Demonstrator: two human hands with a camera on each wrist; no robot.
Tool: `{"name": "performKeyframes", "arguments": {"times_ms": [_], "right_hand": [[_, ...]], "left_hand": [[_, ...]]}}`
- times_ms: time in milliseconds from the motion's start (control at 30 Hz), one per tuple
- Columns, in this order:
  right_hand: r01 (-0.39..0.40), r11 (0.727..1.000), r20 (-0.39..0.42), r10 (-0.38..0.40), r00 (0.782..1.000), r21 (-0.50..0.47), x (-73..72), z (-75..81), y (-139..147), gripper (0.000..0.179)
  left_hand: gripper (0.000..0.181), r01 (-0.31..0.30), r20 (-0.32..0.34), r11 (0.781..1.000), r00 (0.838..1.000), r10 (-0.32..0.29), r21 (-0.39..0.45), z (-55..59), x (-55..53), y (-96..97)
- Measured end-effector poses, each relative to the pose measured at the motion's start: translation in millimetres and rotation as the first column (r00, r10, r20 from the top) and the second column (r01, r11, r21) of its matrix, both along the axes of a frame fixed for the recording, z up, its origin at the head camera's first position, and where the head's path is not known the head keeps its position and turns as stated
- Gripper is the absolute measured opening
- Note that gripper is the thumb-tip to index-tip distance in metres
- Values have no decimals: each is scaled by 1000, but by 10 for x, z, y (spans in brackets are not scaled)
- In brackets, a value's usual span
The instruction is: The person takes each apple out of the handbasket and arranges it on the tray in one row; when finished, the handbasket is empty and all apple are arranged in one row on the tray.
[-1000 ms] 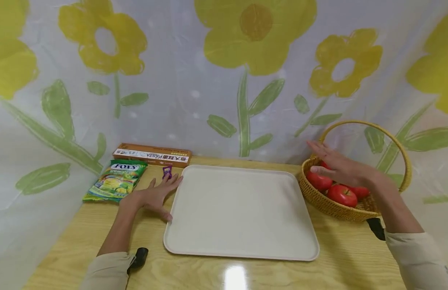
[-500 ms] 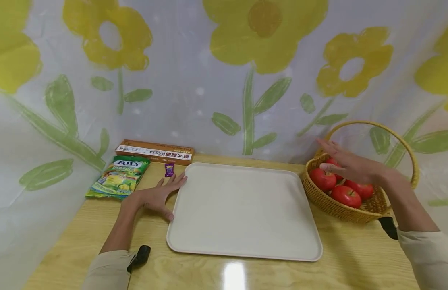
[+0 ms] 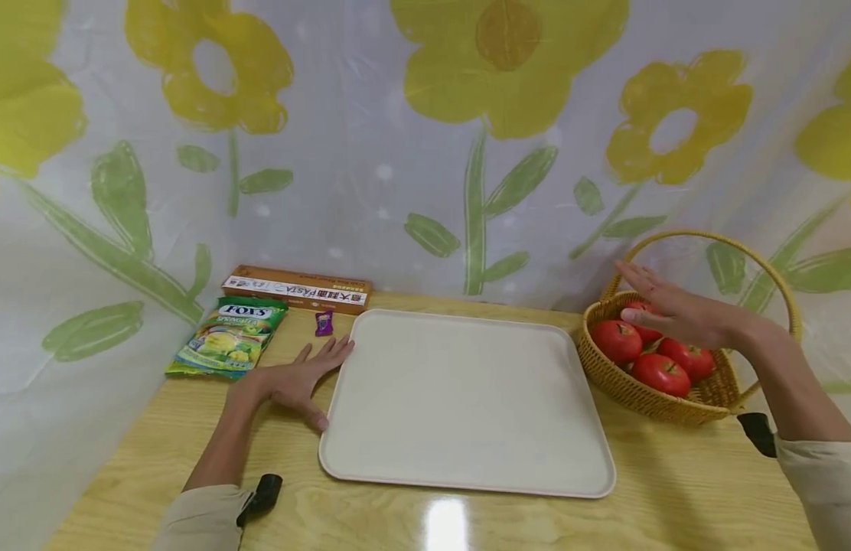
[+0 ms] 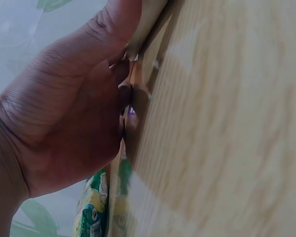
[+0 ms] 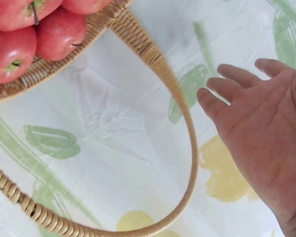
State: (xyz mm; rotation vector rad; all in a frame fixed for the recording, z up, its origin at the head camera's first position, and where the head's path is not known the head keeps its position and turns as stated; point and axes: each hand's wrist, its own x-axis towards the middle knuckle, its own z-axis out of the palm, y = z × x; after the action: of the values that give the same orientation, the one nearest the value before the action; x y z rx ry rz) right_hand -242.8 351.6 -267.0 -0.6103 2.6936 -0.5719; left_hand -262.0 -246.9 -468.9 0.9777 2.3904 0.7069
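My left hand [image 3: 291,386] lies by the left edge of a pale rectangular tray [image 3: 467,405], fingers spread and extended, thumb and fingertips at its rim. In the left wrist view that hand [image 4: 71,118] hovers close over the wood, its fingertips partly hidden. On the right, my right hand [image 3: 694,315] is held flat in the air in front of a wicker basket [image 3: 621,389] containing several red apples [image 3: 661,373]. The right wrist view has the hand [image 5: 266,128] with straight fingers, holding nothing, beside the basket's arched handle [image 5: 191,148].
A green FOX'S candy bag [image 3: 226,337] lies at the left, with a brown pasta box [image 3: 298,291] behind it against the flowered backdrop [image 3: 357,153]. One small purple wrapped candy [image 3: 324,323] sits between the box and my left hand. Everything stands on a wooden table [image 3: 370,520].
The head view has shifted a little, so the scene sits slightly further right. My right hand has drifted somewhat rightward over the basket, uncovering more apples. The left hand stays by the tray edge.
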Motion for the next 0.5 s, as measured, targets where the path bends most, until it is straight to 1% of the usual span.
{"name": "performKeyframes", "arguments": {"times_ms": [167, 367, 500], "right_hand": [[13, 1000, 9, -13, 1000, 17, -18, 16, 83, 85], [32, 999, 43, -33, 999, 21, -38, -19, 175, 85], [28, 999, 50, -30, 998, 42, -63, -50, 231, 83]], "left_hand": [[143, -3, -10, 1000, 1000, 3, -8, -11, 13, 17], [142, -10, 10, 1000, 1000, 10, -6, -5, 44, -2], [143, -10, 20, 1000, 1000, 10, 2, 0, 36, 8]]}}
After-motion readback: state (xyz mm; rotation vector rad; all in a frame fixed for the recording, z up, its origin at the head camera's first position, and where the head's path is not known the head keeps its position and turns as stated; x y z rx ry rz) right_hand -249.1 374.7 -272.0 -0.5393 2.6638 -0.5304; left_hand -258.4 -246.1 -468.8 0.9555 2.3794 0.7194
